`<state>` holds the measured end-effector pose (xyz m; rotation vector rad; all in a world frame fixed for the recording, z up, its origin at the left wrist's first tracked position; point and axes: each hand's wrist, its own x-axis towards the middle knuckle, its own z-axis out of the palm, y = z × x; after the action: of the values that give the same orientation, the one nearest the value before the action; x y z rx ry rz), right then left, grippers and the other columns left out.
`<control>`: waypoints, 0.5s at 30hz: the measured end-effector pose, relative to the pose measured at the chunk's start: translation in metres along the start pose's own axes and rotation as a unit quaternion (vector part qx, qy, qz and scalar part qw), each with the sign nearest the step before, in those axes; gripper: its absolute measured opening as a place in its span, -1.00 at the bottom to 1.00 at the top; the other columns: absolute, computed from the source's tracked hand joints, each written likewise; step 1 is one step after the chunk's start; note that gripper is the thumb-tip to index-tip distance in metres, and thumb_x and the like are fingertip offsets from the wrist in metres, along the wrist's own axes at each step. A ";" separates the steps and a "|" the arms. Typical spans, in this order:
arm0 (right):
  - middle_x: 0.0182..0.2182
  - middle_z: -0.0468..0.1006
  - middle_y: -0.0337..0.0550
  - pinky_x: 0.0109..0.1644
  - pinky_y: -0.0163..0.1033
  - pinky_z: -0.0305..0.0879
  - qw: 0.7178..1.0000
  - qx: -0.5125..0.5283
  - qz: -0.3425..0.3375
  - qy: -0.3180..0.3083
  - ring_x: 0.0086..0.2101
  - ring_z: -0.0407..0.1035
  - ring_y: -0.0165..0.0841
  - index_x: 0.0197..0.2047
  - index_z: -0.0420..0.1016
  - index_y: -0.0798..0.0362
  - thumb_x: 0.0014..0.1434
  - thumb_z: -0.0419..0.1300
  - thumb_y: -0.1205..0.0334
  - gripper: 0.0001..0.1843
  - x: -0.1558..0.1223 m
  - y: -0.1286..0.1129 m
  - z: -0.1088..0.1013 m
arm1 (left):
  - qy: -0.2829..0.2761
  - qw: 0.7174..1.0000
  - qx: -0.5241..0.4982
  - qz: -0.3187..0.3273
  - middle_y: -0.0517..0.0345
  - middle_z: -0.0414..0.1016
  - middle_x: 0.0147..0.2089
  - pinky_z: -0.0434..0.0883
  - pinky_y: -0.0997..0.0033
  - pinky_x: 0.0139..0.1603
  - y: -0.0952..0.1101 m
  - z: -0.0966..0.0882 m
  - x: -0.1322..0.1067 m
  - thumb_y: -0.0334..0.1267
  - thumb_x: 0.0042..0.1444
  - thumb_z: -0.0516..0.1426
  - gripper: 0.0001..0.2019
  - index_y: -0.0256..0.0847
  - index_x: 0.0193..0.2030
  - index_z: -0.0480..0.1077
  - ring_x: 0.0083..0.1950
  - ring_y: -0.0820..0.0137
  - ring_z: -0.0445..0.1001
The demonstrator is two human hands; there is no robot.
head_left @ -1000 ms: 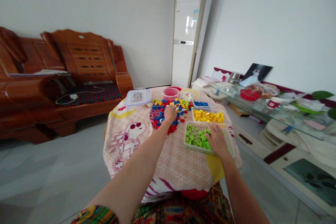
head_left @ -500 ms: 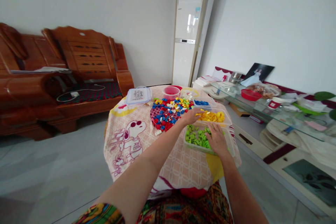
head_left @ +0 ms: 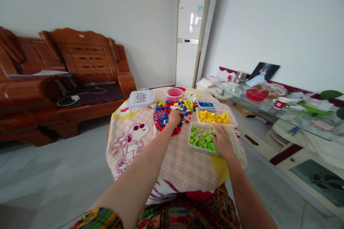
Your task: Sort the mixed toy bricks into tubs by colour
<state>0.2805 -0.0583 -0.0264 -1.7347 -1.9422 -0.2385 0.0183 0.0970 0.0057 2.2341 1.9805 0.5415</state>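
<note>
My left hand [head_left: 175, 117] is over the mixed pile of small toy building bricks [head_left: 164, 118], fingers curled down into it; what they hold, if anything, is hidden. Red, blue, yellow and white bricks lie around it. My right hand [head_left: 222, 139] rests open, fingers stretched, on the right part of a clear plastic box [head_left: 236, 146]. Green bricks [head_left: 202, 139] fill that box's left and middle. Behind it stands a clear box of yellow bricks [head_left: 213, 117], and farther back one of blue bricks [head_left: 205, 104].
A pink round tub [head_left: 174, 93] and a white lidded box [head_left: 141, 98] stand at the table's back. A patterned cloth [head_left: 185, 171] covers the round table. To the right is a cluttered glass-topped cabinet [head_left: 285, 121]; a wooden bench [head_left: 86, 57] stands at left.
My left hand has moved left from the yellow-brick box to the mixed pile, its fingers now curled. My right hand has stayed at the green-brick box.
</note>
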 end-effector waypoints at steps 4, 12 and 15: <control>0.35 0.37 0.19 0.43 0.17 0.14 1.000 -0.015 0.003 -0.005 0.37 0.13 0.01 0.39 0.38 0.17 0.40 -0.04 0.14 -0.41 0.000 -0.002 -0.002 | 0.007 1.000 -0.007 -0.005 -0.21 0.58 0.15 0.47 0.28 0.24 0.000 0.001 -0.002 -0.49 0.27 0.03 -0.64 -0.28 0.06 0.57 0.22 0.16 0.53; 0.35 0.38 0.17 0.43 0.12 0.15 1.000 -0.029 0.002 -0.003 0.38 0.14 -0.03 0.38 0.39 0.15 0.39 -0.02 0.17 -0.43 0.001 -0.002 -0.001 | 0.005 1.000 -0.022 -0.014 -0.09 0.61 0.09 0.49 0.32 0.17 -0.002 0.002 -0.003 -0.50 0.21 0.09 -0.70 -0.20 -0.05 0.60 0.15 0.20 0.55; 0.35 0.38 0.17 0.43 0.13 0.14 1.000 -0.027 -0.001 -0.003 0.38 0.14 -0.02 0.39 0.38 0.15 0.39 -0.02 0.16 -0.42 0.001 -0.002 -0.001 | 0.021 0.999 -0.023 -0.026 -0.15 0.57 0.15 0.51 0.24 0.15 -0.002 0.003 -0.005 -0.47 0.24 0.08 -0.67 -0.20 0.04 0.57 0.15 0.16 0.55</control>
<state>0.2790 -0.0579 -0.0251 -1.7699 -1.9581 -0.2897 0.0169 0.0928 0.0015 2.1552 2.0200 0.6258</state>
